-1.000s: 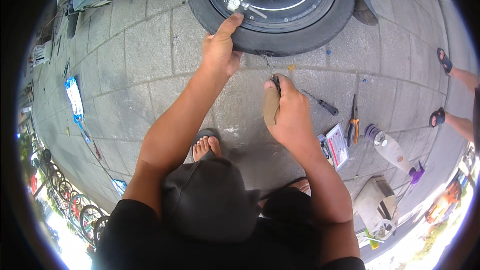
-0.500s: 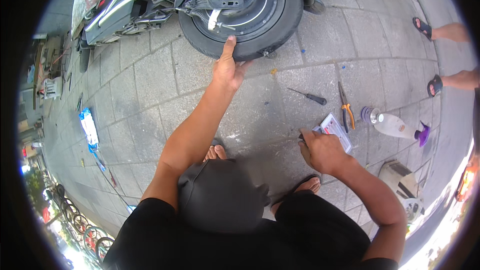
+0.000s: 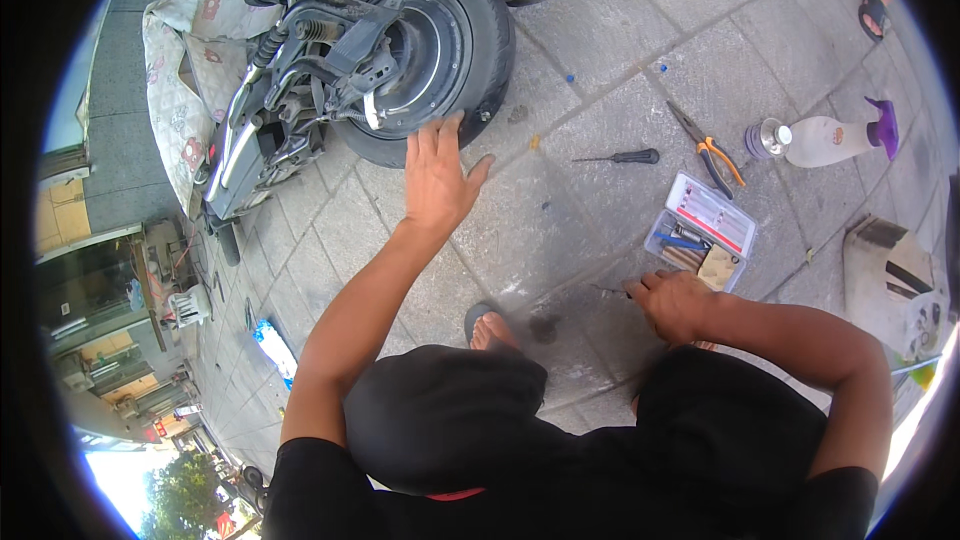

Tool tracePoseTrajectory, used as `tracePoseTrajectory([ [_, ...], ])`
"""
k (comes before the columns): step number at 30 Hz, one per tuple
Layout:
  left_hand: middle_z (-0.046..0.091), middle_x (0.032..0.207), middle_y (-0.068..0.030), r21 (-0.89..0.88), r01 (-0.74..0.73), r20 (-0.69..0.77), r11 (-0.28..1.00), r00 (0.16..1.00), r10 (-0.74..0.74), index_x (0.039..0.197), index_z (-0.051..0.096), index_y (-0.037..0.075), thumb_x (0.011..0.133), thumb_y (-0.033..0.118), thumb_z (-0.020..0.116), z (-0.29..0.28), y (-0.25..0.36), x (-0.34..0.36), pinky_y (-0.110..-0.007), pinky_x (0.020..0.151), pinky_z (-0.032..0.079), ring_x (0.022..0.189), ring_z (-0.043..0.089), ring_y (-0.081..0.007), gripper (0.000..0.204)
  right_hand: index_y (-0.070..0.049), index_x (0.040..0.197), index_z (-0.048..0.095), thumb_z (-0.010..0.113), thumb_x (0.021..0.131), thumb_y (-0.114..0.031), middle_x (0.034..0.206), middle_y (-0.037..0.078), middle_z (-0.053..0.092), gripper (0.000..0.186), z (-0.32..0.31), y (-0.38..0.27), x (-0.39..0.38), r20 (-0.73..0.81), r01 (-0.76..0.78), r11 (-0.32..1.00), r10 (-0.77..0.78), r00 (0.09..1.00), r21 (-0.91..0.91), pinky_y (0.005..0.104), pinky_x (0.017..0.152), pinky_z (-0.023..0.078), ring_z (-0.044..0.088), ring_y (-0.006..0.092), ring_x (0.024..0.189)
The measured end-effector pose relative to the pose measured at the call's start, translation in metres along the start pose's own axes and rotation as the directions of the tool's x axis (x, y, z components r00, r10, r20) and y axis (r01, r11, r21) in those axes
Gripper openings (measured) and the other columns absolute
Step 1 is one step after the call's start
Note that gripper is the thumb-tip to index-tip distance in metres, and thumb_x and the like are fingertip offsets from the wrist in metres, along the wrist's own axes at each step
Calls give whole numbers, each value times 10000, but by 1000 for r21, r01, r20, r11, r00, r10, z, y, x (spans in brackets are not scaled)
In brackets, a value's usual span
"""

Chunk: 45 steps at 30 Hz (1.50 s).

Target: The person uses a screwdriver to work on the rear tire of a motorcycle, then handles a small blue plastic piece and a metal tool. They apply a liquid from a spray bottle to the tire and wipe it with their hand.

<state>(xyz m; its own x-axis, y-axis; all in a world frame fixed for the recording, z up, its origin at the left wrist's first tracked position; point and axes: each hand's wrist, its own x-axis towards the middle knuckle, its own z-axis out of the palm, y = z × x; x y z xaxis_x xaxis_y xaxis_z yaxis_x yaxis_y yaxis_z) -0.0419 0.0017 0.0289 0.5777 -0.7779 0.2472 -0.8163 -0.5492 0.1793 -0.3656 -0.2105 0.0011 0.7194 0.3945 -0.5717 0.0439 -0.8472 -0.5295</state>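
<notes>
Head view: the work looks to be in the middle; the scooter (image 3: 300, 90) lies on its side and its rear wheel (image 3: 440, 50) is still mounted. The left hand (image 3: 437, 180) is spread flat, fingers apart, against the black rubber tyre. The right hand (image 3: 675, 302) is curled around a thin metal tool (image 3: 607, 291) low over the paving, just below the clear plastic box (image 3: 702, 230). Beyond that box lie a black screwdriver (image 3: 620, 156) and orange-handled pliers (image 3: 708, 148); further right lies a pale plastic bottle (image 3: 815, 140). The grey paving stones (image 3: 600, 30) look rough.
</notes>
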Motion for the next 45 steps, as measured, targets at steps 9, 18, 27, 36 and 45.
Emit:
tracePoseTrajectory([
  [9,594,1402,-223,-18,127,-86,992,988,-128,1414,637,-10,840,269,875,23,-19,20,-512,1104,448,1245,556,-428,682,-36,1421,607,715,842,-140,1173,140,702,598,29,13,17,-191,119,978,-152,970,-173,429,1037,511,679,324,1171],
  [18,591,1289,-257,43,98,-133,994,987,-92,1384,614,-71,864,315,855,37,-5,44,-535,1076,449,1213,539,-452,691,18,1365,608,805,786,-176,1227,157,681,641,33,17,34,-157,108,965,-148,976,-239,417,1014,504,673,318,1180],
  [27,529,1298,-307,46,164,-22,985,986,-163,1366,559,-104,902,369,817,36,-2,61,-566,1085,425,1234,505,-482,712,53,1261,637,707,852,-168,1191,200,685,470,21,21,36,-97,90,973,-113,989,-211,452,976,538,694,347,1104],
  [36,574,1222,-289,60,66,-106,996,993,-59,1329,598,-71,886,345,842,44,-15,64,-562,1039,438,1170,543,-472,655,-1,1116,721,639,945,-225,1104,221,755,294,-6,44,21,-138,8,989,12,990,149,526,856,594,756,420,1010],
  [45,591,1218,-278,78,17,-194,997,981,-2,1335,608,-56,910,340,815,54,-11,61,-558,1029,438,1153,546,-470,617,-33,1205,674,580,1044,-315,1042,248,753,337,0,88,-46,-348,-264,882,406,845,390,564,882,571,726,465,985],
])
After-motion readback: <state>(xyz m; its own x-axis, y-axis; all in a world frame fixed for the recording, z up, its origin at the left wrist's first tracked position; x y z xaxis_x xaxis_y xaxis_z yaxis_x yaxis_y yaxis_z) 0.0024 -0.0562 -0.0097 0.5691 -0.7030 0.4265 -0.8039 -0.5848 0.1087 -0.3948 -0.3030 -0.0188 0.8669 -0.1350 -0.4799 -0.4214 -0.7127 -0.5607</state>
